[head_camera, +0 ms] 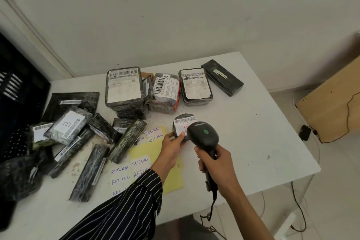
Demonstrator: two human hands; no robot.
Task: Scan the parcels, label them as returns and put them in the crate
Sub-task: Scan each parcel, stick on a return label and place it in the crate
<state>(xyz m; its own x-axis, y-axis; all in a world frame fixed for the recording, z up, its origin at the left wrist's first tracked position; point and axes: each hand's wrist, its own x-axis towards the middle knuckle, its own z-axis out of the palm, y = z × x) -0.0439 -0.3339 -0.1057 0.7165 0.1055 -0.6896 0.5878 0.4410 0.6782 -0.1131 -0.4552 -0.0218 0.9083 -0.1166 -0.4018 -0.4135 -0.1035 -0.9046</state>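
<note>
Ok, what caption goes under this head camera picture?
Right hand aims a scanner at a small parcel that the left hand holds at a white table.

White table [253, 142], grey wall [194, 6], wooden cabinet [331, 107]

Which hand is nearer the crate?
Left. The left hand holds a parcel mid-table, to the right of the crate; the right hand grips the scanner even farther right.

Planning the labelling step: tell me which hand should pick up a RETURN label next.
Left, probably. The left hand pinches the small parcel just over the label sheet; the right hand grips the scanner.
</note>
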